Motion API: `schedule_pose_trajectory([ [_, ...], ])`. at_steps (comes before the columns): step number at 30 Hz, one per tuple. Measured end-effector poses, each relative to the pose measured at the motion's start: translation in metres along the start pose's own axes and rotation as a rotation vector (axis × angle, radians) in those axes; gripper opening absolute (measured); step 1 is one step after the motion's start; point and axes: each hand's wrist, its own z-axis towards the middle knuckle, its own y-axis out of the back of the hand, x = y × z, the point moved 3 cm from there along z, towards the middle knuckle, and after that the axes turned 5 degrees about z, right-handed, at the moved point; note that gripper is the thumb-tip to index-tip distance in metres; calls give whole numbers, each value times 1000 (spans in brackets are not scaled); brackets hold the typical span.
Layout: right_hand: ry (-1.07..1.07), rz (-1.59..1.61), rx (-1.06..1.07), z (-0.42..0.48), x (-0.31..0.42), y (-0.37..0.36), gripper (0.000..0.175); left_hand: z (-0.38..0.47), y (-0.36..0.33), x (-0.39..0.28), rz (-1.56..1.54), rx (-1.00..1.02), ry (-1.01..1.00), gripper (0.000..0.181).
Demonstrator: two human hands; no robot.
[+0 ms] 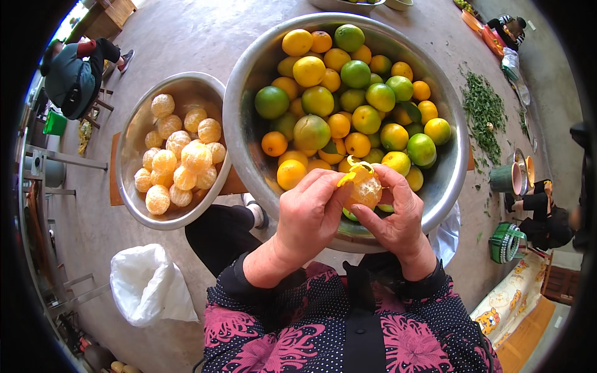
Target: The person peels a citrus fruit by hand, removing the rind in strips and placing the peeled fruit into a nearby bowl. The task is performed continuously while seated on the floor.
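Note:
Over the near side of a large metal basin [232, 135], both my hands are around one partly peeled orange citrus fruit [365, 192]. My left hand [310, 217] pinches a loose flap of yellow peel [357, 173] at the fruit's upper left. From the other side, the fingers and thumb of my right hand [396, 212] clasp the bared flesh. Unpeeled citrus fruits [317, 101], green, yellow and orange, fill much of the large basin. To its left stands a smaller metal basin [125, 154] with several peeled fruits [164, 161] piled inside.
A white plastic bag [144, 284] stands open-mouthed on the floor at lower left. Green leafy cuttings [485, 114] lie to the right, near a green woven basket [506, 242]. One person [74, 79] sits at upper left; others [508, 32] are at the right edge.

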Motion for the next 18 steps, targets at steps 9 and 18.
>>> schedule_pose_trajectory([
  [9,105,-42,-80,3,2,-1,69,4,-6,1,-203,86,192,18],
  [18,46,48,-69,0,5,1,75,-1,-8,0,-8,-17,102,14],
])
